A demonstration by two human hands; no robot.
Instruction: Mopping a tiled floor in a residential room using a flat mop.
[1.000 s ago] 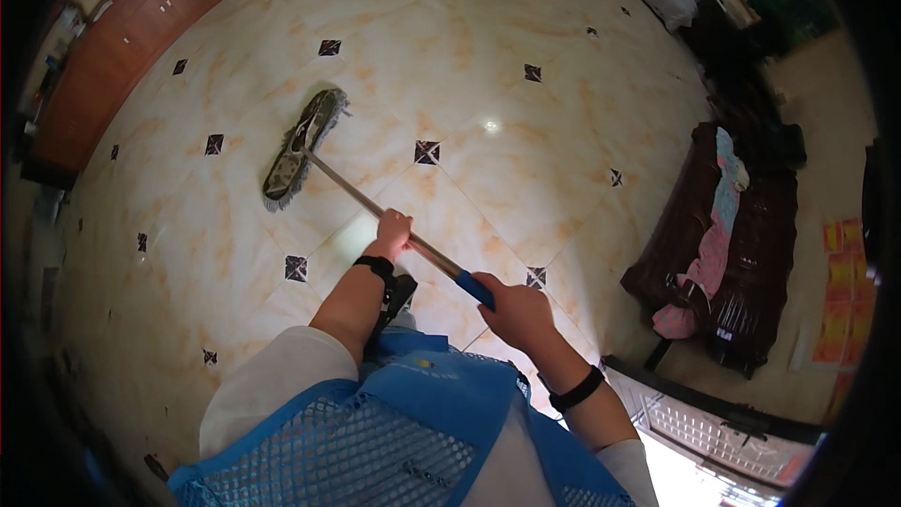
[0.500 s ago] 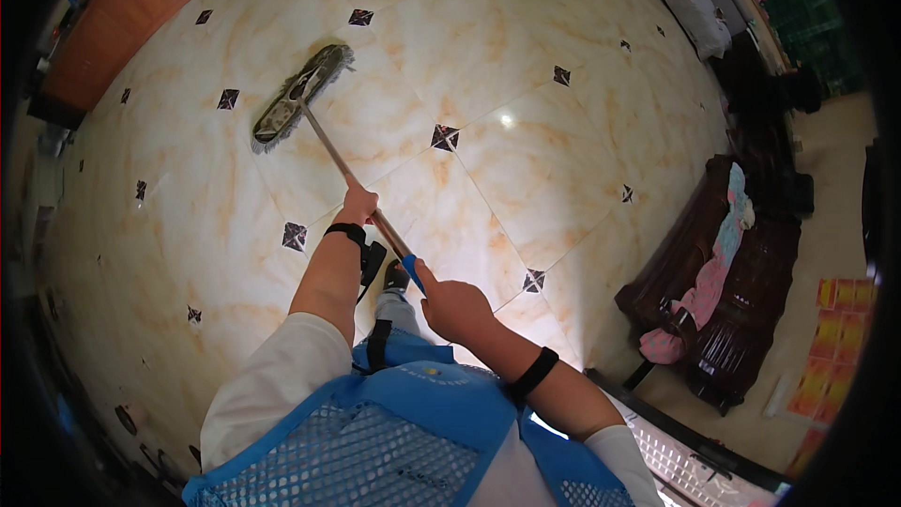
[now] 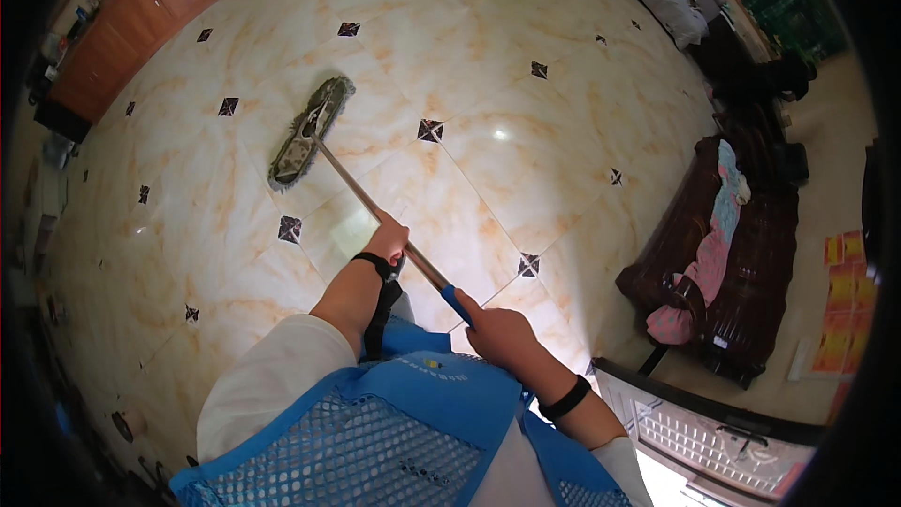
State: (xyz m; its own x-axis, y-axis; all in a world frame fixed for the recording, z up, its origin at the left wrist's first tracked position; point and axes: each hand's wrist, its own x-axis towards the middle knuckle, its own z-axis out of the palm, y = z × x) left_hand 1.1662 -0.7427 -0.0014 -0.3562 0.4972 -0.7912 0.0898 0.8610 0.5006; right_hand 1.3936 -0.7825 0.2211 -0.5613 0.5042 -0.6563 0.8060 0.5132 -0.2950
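Observation:
A flat dust mop [image 3: 298, 144] with a fringed grey-green head lies on the glossy tiled floor, ahead and a little to my left. Its metal pole [image 3: 349, 179] slants back toward my body and ends in a blue grip [image 3: 456, 301]. Closed round the middle of the pole is my left hand [image 3: 386, 237]. My right hand [image 3: 504, 334] wraps the blue grip at the near end, close to my waist. Both wrists wear black straps. The blue mesh vest covers my front.
Cream marbled floor [image 3: 507, 183] with small dark diamond insets spreads all round. To the right stands a dark wooden bench [image 3: 657, 244] with pink and blue cloth [image 3: 710, 268] on it. Orange-brown cabinets [image 3: 155, 7] line the far left. A door with a white lattice panel [image 3: 699, 432] is at lower right.
The mop head has come nearer to me and turned slightly more lengthwise. Both hands have moved right and back along with the pole, still gripping it.

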